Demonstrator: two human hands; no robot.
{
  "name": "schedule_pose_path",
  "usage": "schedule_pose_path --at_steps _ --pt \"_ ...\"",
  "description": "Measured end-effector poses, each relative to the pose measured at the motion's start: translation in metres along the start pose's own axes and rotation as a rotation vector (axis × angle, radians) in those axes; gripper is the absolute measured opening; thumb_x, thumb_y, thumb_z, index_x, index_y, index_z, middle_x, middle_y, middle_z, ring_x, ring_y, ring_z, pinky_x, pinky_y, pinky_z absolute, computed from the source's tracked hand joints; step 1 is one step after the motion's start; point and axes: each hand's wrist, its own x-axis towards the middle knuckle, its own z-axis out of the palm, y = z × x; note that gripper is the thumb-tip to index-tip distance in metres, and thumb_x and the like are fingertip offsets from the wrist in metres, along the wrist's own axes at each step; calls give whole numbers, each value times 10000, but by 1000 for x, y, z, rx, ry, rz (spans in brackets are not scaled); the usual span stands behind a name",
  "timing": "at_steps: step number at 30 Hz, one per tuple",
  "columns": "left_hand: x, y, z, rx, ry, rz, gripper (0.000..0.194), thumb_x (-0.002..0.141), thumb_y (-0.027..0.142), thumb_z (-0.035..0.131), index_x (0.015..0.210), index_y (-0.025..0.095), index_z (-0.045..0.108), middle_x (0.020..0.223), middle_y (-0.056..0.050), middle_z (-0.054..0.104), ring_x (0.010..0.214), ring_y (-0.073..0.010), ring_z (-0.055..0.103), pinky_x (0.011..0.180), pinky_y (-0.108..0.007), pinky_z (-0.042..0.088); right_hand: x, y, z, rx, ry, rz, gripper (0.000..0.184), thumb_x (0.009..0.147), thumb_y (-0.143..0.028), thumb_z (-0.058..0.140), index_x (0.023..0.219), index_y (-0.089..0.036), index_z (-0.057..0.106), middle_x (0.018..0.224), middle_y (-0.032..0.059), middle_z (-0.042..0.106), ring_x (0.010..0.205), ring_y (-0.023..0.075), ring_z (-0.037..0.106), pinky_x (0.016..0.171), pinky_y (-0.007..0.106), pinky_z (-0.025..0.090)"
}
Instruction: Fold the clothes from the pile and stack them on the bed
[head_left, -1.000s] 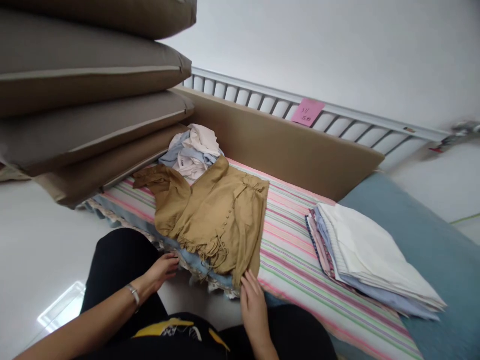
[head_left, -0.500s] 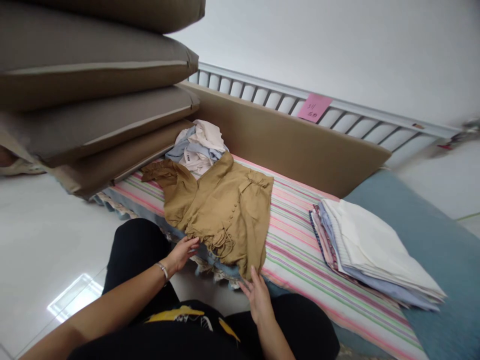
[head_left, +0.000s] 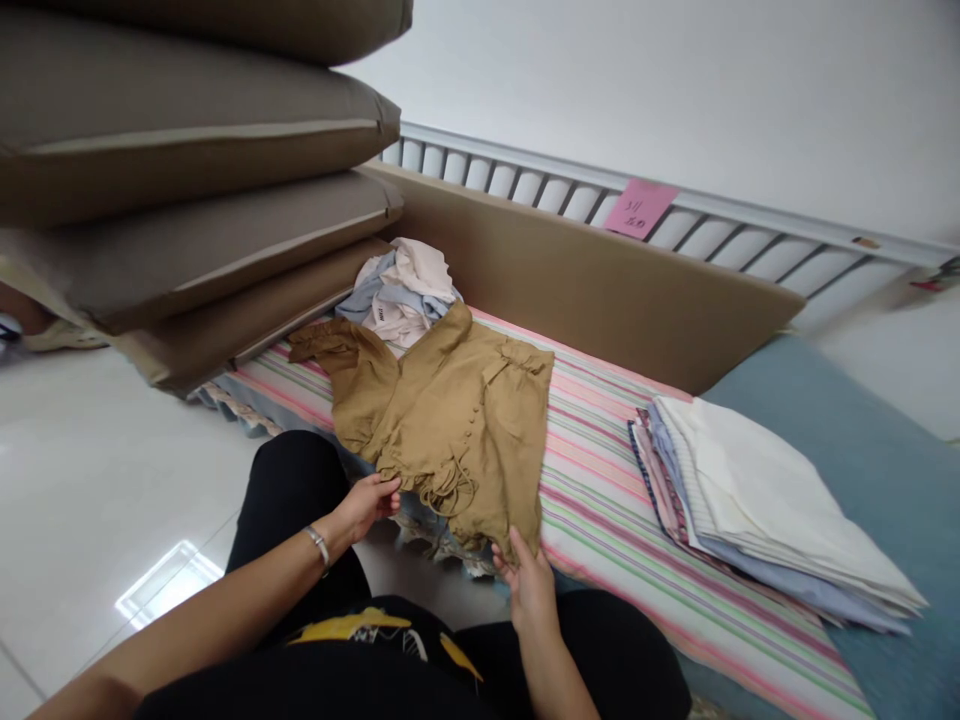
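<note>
A mustard-brown buttoned blouse [head_left: 450,410] lies spread on a striped sheet [head_left: 600,500] over a low mattress. My left hand [head_left: 369,500] pinches the blouse's ruffled hem at its near left corner. My right hand [head_left: 529,580] grips the hem at its near right corner, fingers curled under the cloth. Both hands sit at the mattress's near edge, above my black-trousered knees.
A heap of unfolded pale clothes [head_left: 401,290] lies behind the blouse. A stack of folded clothes [head_left: 750,490] sits to the right on the sheet. Brown cushions [head_left: 180,200] are piled at left, a brown board [head_left: 600,280] stands behind, with a white railing and pink note [head_left: 639,208].
Both hands have moved up to the blouse's hem and closed on its two near corners; a second ago they lay loosely beside it. The view has shifted slightly.
</note>
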Motion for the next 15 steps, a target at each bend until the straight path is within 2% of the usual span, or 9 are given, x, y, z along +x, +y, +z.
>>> schedule_pose_path --at_steps 2,4,7,8,10,12,13,15 --pt "-4 -2 -1 35 -7 -22 301 700 279 734 693 183 449 576 11 580 509 -119 567 598 -276 490 0 1 -2 -40 4 12 591 497 -392 826 986 -195 559 739 -28 680 599 148 654 530 227 515" --pt "-9 -7 -3 82 1 -57 307 695 330 731 718 186 462 607 8 593 507 -125 562 591 -294 488 -1 9 -6 -120 -22 81 559 526 -435 806 960 -182 562 730 1 687 600 159 658 523 235 507" --pt "-16 -19 1 207 6 -130 310 669 369 736 709 176 496 610 -12 599 472 -137 532 545 -311 462 -3 31 -14 -321 -109 197 454 598 -505 740 852 -158 595 702 50 689 547 152 641 468 221 464" --pt "-18 -22 6 300 -3 -95 294 662 355 736 689 174 506 603 -15 593 473 -140 523 540 -308 450 -4 39 -16 -386 -138 211 428 613 -512 723 818 -156 605 681 54 685 524 143 629 454 211 445" --pt "-22 -25 20 544 -35 143 213 666 293 722 703 173 550 648 -22 596 543 -154 534 586 -304 443 -6 52 -19 -476 -186 195 401 615 -510 709 788 -159 619 644 41 674 495 124 608 447 193 419" --pt "-23 -20 38 797 -74 504 160 695 237 685 823 186 604 791 -38 615 714 -185 566 706 -313 447 -6 56 -16 -527 -228 172 428 577 -522 716 792 -163 626 651 34 674 508 123 608 461 195 418" --pt "-22 -16 48 896 -85 651 210 703 224 675 901 196 611 877 -46 613 812 -202 564 773 -324 437 -6 54 -13 -548 -245 159 455 552 -537 719 793 -162 628 668 38 676 524 128 612 470 200 420" --pt "-16 -6 66 1058 -71 801 320 697 224 681 1004 202 592 992 -61 590 943 -231 534 859 -355 409 -6 45 -4 -586 -275 121 497 517 -567 711 793 -161 629 704 49 681 555 140 619 486 212 425"
